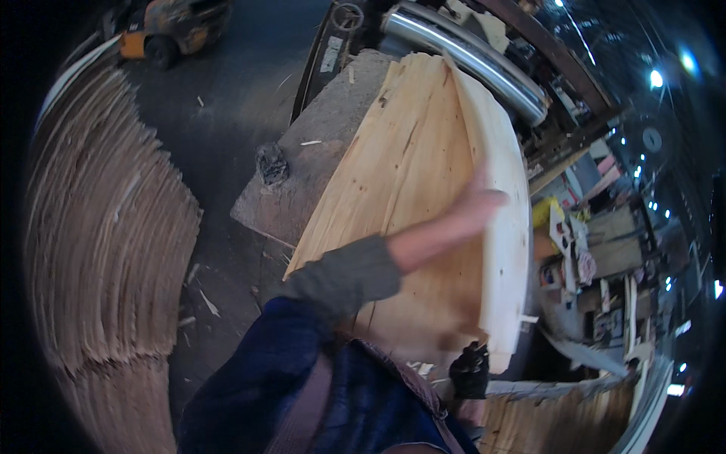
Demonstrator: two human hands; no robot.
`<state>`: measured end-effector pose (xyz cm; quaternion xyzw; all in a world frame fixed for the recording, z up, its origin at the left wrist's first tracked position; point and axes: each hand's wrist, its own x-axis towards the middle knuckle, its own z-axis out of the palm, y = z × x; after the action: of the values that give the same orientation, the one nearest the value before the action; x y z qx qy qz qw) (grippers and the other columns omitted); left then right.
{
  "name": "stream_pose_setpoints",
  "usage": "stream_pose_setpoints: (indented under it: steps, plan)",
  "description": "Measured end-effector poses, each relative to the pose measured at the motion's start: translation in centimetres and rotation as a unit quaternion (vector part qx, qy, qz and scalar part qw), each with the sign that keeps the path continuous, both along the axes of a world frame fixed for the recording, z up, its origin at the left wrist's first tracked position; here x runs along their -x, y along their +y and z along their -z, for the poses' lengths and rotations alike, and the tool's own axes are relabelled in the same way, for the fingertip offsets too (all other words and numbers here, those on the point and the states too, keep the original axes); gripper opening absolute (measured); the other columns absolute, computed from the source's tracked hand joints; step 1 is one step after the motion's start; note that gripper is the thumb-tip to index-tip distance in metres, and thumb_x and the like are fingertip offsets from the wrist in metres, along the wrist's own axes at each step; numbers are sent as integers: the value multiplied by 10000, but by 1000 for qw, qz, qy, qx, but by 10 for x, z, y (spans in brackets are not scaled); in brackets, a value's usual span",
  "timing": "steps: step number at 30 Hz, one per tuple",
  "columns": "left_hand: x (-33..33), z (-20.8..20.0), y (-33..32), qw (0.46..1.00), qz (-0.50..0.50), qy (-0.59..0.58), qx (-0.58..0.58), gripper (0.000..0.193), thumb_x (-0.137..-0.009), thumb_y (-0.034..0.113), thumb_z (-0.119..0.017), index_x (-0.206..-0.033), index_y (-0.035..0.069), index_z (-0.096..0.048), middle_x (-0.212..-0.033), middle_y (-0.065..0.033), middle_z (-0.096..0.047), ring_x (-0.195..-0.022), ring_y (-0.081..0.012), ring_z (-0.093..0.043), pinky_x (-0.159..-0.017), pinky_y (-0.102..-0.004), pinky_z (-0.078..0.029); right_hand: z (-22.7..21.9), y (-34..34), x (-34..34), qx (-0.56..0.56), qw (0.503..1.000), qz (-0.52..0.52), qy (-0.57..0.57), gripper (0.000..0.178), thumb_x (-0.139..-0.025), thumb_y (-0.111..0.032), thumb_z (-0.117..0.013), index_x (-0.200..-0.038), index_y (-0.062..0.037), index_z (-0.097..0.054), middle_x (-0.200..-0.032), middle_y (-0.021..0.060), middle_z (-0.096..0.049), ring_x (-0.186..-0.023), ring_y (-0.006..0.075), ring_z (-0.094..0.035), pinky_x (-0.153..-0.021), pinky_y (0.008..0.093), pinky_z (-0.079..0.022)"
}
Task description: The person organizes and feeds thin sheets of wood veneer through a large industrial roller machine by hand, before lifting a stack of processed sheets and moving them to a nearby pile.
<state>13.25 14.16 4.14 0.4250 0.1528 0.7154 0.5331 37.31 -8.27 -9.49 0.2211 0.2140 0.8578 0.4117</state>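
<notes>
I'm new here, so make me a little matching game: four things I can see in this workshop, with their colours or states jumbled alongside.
1. Metal roller
2. Wheeled vehicle
3. Stack of thin wood sheets
4. Right hand

A. Orange and dark
B. Dark-gloved, by the near end of the pale veneer
C. Brown, with ragged layered edges
D. Shiny silver

Pairs: 1-D, 2-A, 3-C, 4-B

No lettering, numbers or signs legible.
</notes>
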Motion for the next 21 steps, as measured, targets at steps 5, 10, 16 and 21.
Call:
stream_pose_setpoints:
  steps: [5,10,16,21]
  plan:
    - [-56,-82,-15,959,-10,274,75,700,-711,43,-450,-1316,-83,-122,-1339,-313,-182,-1233,-440,-230,-1022,-434,-268,-5,3,11,-77,938,-221,-256,240,-848,-320,-478,-854,-93,-555,-787,51,-517,-511,123,-447,-453,277,-421]
    - [-64,-86,-20,964,-13,252,83,711,-704,-13,-422,-1336,-61,-101,-1365,-287,-167,-1264,-378,-225,-1039,-399,-244,-13,-12,39,22,810,34,-585,284,-879,-330,-439,-1016,-100,-532,-978,61,-548,-755,182,-523,-672,346,-455]
    - [-9,-10,-40,999,43,-15,-18,706,-685,-58,-381,-1354,-23,-158,-1306,-217,-351,-1209,-277,-367,-1018,-324,-279,-8,0,19,266,602,346,-668,360,-896,-197,-425,-1180,22,-461,-1175,148,-525,-1042,244,-530,-874,341,-458]
    - [47,-12,-90,960,227,-144,78,578,-759,32,-481,-1302,-7,-287,-1247,-183,-439,-1145,-259,-448,-968,-356,-356,-70,-19,-13,49,492,369,-787,334,-869,-165,-475,-1142,27,-490,-1104,148,-571,-985,226,-572,-790,325,-504]
